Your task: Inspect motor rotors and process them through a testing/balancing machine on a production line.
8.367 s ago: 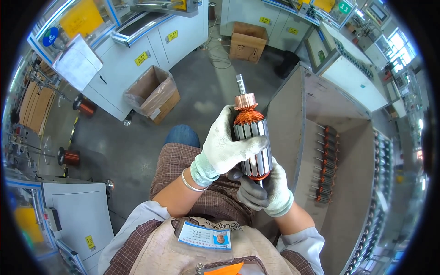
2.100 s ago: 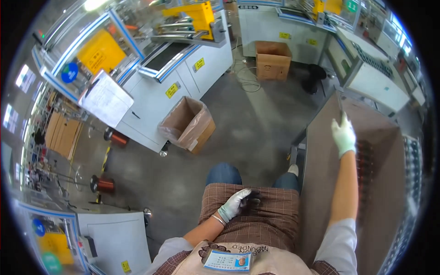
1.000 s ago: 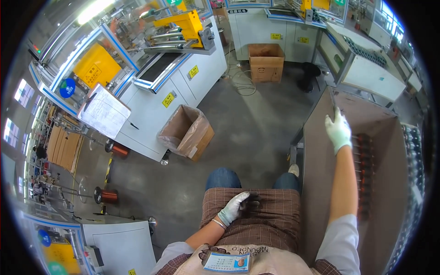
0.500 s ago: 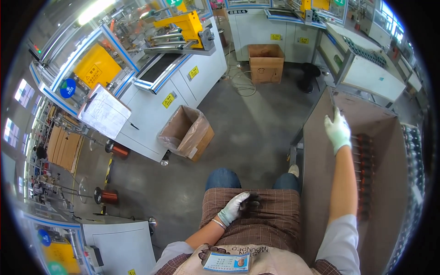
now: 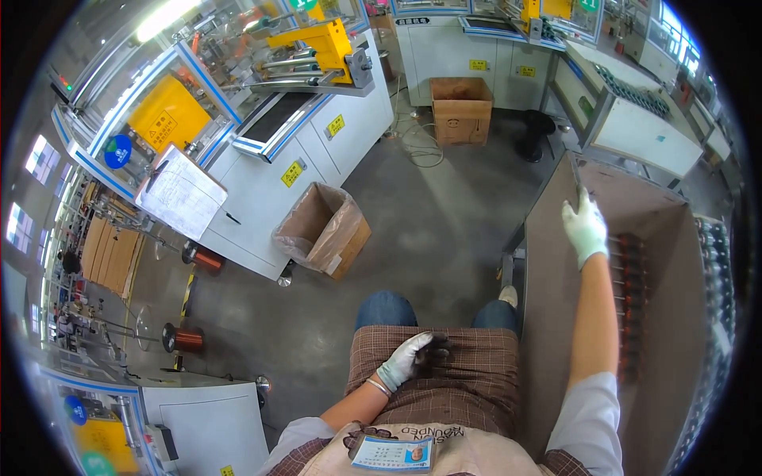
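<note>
A: What moved since the earlier frames?

B: Motor armature was gripped in both hands in front of the chest; it's gone from them now. Over the last second almost nothing shifts.

A: Right hand?

B: Right hand (image 5: 586, 228), white glove, arm stretched out, at the top edge of the brown cardboard panel (image 5: 548, 317). Looks closed around that edge, though the fingers are too small to be sure.

A: Left hand?

B: Left hand (image 5: 406, 359), gloved, on the plaid apron (image 5: 468, 389) over the lap, fingers loosely curled beside a small dark thing (image 5: 435, 351). Can't tell if it's gripped.

A: Armatures?

B: A column of copper-wound armatures (image 5: 631, 317) sits racked just right of the panel, near the right forearm.

A: Around?

B: Open lined cardboard box (image 5: 324, 230) on the grey floor ahead, copper wire spools (image 5: 184, 339) to the left.
</note>
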The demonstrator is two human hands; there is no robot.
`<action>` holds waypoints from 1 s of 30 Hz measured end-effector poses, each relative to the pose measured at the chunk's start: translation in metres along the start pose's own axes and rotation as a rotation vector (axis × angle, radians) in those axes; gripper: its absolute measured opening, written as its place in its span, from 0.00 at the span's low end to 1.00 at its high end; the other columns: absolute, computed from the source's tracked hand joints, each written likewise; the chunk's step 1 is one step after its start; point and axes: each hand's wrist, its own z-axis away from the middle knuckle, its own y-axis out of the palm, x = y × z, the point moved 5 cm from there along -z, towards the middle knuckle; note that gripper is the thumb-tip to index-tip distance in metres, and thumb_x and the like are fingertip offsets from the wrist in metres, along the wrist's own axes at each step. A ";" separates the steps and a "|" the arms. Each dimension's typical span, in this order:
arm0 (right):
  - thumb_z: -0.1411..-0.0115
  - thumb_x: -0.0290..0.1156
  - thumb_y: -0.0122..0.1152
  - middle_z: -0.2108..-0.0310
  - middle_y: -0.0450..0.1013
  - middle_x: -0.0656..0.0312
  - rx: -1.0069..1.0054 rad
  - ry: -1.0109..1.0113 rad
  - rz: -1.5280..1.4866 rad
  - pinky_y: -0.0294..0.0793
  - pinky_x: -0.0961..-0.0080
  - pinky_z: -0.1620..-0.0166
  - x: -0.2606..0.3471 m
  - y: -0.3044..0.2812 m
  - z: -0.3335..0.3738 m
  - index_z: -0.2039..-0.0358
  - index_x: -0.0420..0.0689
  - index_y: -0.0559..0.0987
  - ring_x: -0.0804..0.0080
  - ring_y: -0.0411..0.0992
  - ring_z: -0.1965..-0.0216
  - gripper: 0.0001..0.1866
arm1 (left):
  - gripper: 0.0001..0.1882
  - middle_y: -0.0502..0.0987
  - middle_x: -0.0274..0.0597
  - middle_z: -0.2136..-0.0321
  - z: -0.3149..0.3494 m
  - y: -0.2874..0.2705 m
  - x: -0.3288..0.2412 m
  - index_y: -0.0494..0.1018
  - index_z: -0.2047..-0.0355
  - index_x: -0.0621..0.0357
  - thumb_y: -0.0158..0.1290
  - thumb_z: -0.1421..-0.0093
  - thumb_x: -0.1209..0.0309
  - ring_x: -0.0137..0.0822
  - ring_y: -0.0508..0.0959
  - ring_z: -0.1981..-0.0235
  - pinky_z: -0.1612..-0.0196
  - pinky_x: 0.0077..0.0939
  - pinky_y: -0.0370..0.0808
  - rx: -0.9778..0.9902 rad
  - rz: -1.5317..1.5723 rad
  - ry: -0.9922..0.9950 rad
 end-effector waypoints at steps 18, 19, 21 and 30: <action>0.39 0.48 0.51 0.43 0.66 0.39 0.023 0.015 0.003 0.61 0.61 0.38 0.000 0.001 -0.001 0.36 0.50 0.62 0.45 0.63 0.40 0.33 | 0.22 0.76 0.43 0.53 0.002 0.006 -0.004 0.69 0.46 0.59 0.46 0.34 0.57 0.40 0.77 0.55 0.52 0.42 0.75 -0.002 -0.056 0.047; 0.39 0.48 0.51 0.43 0.66 0.39 0.026 0.018 0.012 0.61 0.62 0.38 0.000 0.001 -0.001 0.36 0.50 0.61 0.46 0.63 0.40 0.33 | 0.22 0.76 0.43 0.53 0.002 0.005 -0.004 0.69 0.46 0.59 0.46 0.34 0.57 0.40 0.77 0.55 0.52 0.42 0.75 -0.016 -0.072 0.054; 0.39 0.48 0.51 0.43 0.66 0.39 0.028 0.019 0.005 0.61 0.62 0.38 0.000 0.000 -0.001 0.36 0.50 0.61 0.46 0.63 0.40 0.33 | 0.22 0.76 0.43 0.53 0.003 0.005 -0.004 0.70 0.46 0.59 0.46 0.34 0.57 0.40 0.77 0.55 0.52 0.43 0.75 -0.014 -0.046 0.028; 0.39 0.48 0.52 0.43 0.66 0.39 0.031 0.028 0.007 0.61 0.61 0.38 -0.001 0.001 -0.001 0.36 0.50 0.61 0.45 0.63 0.40 0.33 | 0.21 0.76 0.43 0.53 0.002 0.007 -0.003 0.70 0.46 0.59 0.47 0.34 0.58 0.40 0.77 0.56 0.53 0.44 0.76 0.019 -0.003 0.027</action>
